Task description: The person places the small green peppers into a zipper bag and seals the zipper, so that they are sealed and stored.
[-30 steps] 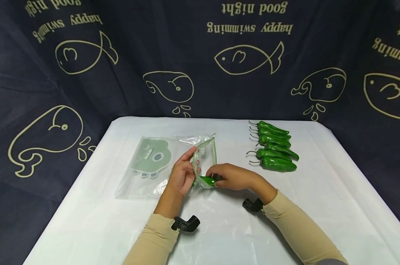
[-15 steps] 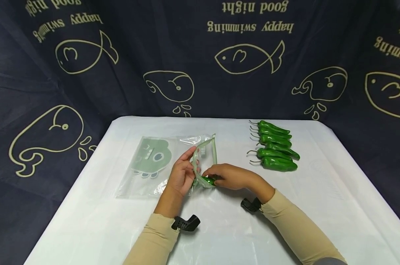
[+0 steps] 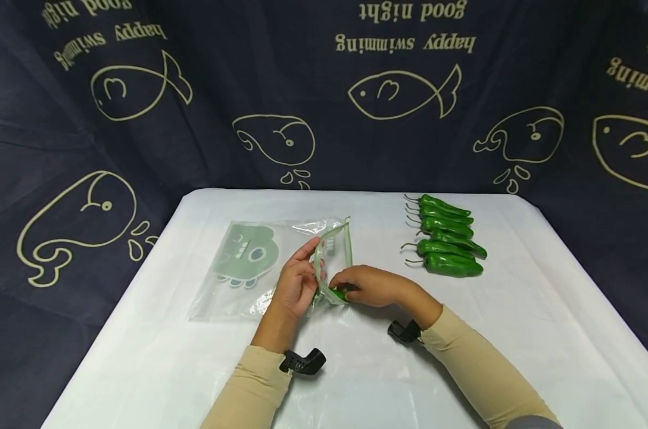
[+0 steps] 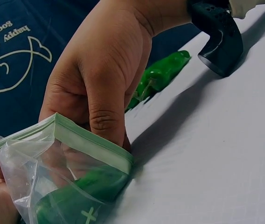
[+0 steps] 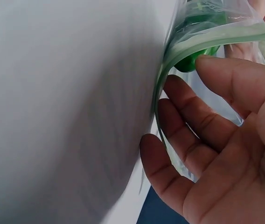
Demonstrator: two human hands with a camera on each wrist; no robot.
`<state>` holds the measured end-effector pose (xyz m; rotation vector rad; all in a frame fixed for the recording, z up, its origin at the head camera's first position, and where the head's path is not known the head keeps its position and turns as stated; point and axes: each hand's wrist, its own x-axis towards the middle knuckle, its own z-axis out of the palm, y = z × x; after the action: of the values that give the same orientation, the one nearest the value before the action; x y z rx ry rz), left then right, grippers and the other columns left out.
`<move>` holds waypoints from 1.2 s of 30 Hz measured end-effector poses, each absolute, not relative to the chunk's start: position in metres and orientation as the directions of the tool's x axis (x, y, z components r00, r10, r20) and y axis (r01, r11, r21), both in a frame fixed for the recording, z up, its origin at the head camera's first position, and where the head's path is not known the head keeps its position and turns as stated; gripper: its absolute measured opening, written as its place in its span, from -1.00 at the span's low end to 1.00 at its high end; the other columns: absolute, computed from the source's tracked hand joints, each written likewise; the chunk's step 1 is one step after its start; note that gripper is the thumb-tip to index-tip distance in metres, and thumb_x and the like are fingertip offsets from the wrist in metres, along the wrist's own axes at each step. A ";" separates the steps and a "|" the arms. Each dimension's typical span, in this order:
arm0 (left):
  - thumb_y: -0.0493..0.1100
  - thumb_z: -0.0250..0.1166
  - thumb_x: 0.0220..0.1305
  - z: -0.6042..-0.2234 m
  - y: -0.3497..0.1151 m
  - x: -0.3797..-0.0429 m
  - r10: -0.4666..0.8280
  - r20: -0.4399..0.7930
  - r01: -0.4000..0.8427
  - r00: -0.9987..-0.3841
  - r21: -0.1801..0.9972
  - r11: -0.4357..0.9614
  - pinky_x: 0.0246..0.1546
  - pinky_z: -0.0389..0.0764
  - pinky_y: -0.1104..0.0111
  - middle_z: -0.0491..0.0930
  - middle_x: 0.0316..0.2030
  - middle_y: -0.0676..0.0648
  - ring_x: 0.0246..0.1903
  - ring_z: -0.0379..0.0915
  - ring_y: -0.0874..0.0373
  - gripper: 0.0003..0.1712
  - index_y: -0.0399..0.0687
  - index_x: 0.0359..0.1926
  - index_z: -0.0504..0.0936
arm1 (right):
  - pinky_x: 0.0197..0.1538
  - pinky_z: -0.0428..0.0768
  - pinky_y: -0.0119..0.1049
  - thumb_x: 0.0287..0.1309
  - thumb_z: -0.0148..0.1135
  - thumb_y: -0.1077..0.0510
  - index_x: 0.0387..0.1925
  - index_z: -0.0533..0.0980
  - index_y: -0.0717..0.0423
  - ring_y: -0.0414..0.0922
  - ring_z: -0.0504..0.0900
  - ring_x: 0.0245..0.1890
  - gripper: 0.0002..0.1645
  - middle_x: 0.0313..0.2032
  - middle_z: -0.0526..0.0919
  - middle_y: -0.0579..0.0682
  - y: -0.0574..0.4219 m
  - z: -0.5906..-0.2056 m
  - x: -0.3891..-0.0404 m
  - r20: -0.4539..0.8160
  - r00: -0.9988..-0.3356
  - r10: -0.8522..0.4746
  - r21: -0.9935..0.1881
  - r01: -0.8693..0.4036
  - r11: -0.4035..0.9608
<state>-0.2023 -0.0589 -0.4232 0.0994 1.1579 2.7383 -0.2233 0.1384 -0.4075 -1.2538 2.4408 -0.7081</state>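
Note:
A clear zip bag (image 3: pixel 206 301) with a green cartoon print lies with its green-edged mouth facing right. My left hand (image 3: pixel 294 286) holds the bag by its mouth, thumb and fingers at the rim, which stands parted. At the lower part of the mouth, my right hand (image 3: pixel 372 286) pinches the end of a green pepper (image 4: pixel 83 191). Most of that pepper is inside, seen through the plastic in the left wrist view. In the right wrist view, the right thumb touches the pepper's rounded end (image 5: pixel 186 64), and the other visible fingers curve beside the rim.
A row of several green peppers (image 3: pixel 452 265) lies at the right, stems pointing left. The white-covered table (image 3: pixel 351 375) ends at a dark curtain (image 3: pixel 324 77) with fish drawings. Each wrist wears a black camera mount (image 3: pixel 304 361).
The green pepper has slid farther into the bag, so less of it shows at the mouth. My right hand has shifted slightly left with it; the left hand stays at the rim.

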 end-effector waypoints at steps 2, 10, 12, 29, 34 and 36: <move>-0.57 -0.20 -0.06 -0.424 -0.059 -0.202 0.180 -0.007 -0.130 -0.984 0.719 -0.683 -0.39 0.42 0.50 0.36 0.11 0.00 -0.30 0.34 0.23 -0.13 -0.36 0.41 0.25 | 0.06 0.51 -0.18 0.24 0.21 0.35 0.08 0.59 0.02 -0.13 0.57 -0.07 -0.61 -0.12 0.63 -0.15 0.139 -0.409 -0.224 -0.046 -0.569 -0.821 -0.548 -0.673 0.497; -0.55 -0.18 -0.04 -0.423 -0.060 -0.205 0.186 0.004 -0.125 -0.983 0.725 -0.677 -0.37 0.44 0.48 0.37 0.13 -0.01 -0.30 0.35 0.21 -0.16 -0.36 0.40 0.26 | 0.12 0.50 -0.13 0.23 0.21 0.36 0.09 0.60 0.04 -0.11 0.58 -0.01 -0.59 -0.07 0.65 -0.11 0.141 -0.408 -0.224 -0.030 -0.557 -0.830 -0.539 -0.690 0.483; -0.56 -0.19 -0.03 -0.423 -0.060 -0.206 0.188 0.009 -0.123 -0.982 0.727 -0.675 -0.36 0.43 0.47 0.38 0.13 -0.02 -0.29 0.35 0.21 -0.17 -0.37 0.39 0.27 | 0.15 0.50 -0.12 0.23 0.22 0.35 0.10 0.60 0.04 -0.11 0.57 0.02 -0.59 -0.05 0.65 -0.10 0.142 -0.408 -0.223 -0.028 -0.556 -0.831 -0.540 -0.691 0.481; -0.57 -0.20 -0.01 -0.428 -0.062 -0.207 0.179 -0.014 -0.140 -0.984 0.684 -0.716 -0.35 0.43 0.43 0.41 0.12 -0.06 -0.28 0.36 0.20 -0.22 -0.38 0.34 0.32 | 0.19 0.47 -0.10 0.26 0.23 0.29 0.15 0.58 0.07 -0.09 0.54 0.10 -0.58 0.04 0.63 -0.03 0.142 -0.404 -0.219 -0.065 -0.547 -0.835 -0.542 -0.683 0.490; -0.56 -0.17 -0.03 -0.430 -0.061 -0.205 0.162 -0.009 -0.123 -0.987 0.696 -0.708 -0.33 0.44 0.45 0.40 0.14 -0.06 -0.26 0.38 0.22 -0.23 -0.37 0.31 0.36 | 0.19 0.48 -0.10 0.29 0.19 0.31 0.15 0.58 0.12 -0.08 0.54 0.12 -0.60 0.06 0.63 -0.03 0.145 -0.402 -0.219 -0.028 -0.561 -0.828 -0.552 -0.681 0.480; -0.57 -0.16 -0.05 -0.430 -0.061 -0.205 0.157 -0.006 -0.116 -0.988 0.702 -0.703 -0.31 0.45 0.46 0.40 0.16 -0.06 -0.24 0.38 0.21 -0.21 -0.39 0.33 0.35 | 0.19 0.49 -0.09 0.30 0.17 0.32 0.14 0.57 0.14 -0.07 0.55 0.13 -0.61 0.06 0.64 -0.02 0.149 -0.401 -0.220 0.005 -0.577 -0.816 -0.564 -0.676 0.475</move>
<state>-0.2048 -0.0612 -0.4299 0.0805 1.1363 2.7685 -0.2200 0.1493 -0.4009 -1.2750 2.4593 -0.7633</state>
